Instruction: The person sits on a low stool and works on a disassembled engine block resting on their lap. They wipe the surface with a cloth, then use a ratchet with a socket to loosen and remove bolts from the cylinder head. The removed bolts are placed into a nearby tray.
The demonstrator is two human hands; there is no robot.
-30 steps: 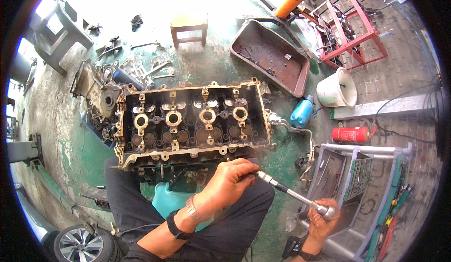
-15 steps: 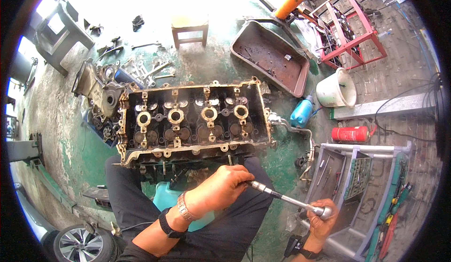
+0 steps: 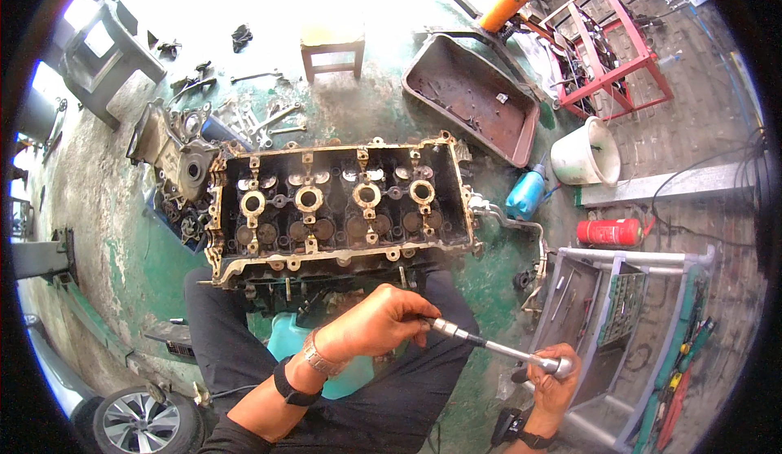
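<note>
Resting on a green-stained workshop floor (image 3: 130, 234): a grimy engine cylinder head (image 3: 338, 210), just beyond the knees. Gripping a chrome ratchet wrench (image 3: 497, 348) over the lap: left hand (image 3: 379, 324) closing around its extension end, right hand (image 3: 554, 377) wrapping the ratchet end. Likely risking a slip of greasy metal through the fingers, dropping onto the legs.

The cylinder head (image 3: 338, 210) blocks the middle of the floor (image 3: 383, 112). Far of it, the green floor is open up to the small stool (image 3: 332, 47). On the right, the blue bottle (image 3: 525, 195), white bucket (image 3: 585, 153) and tool cart (image 3: 619, 324) leave only narrow passages.
</note>
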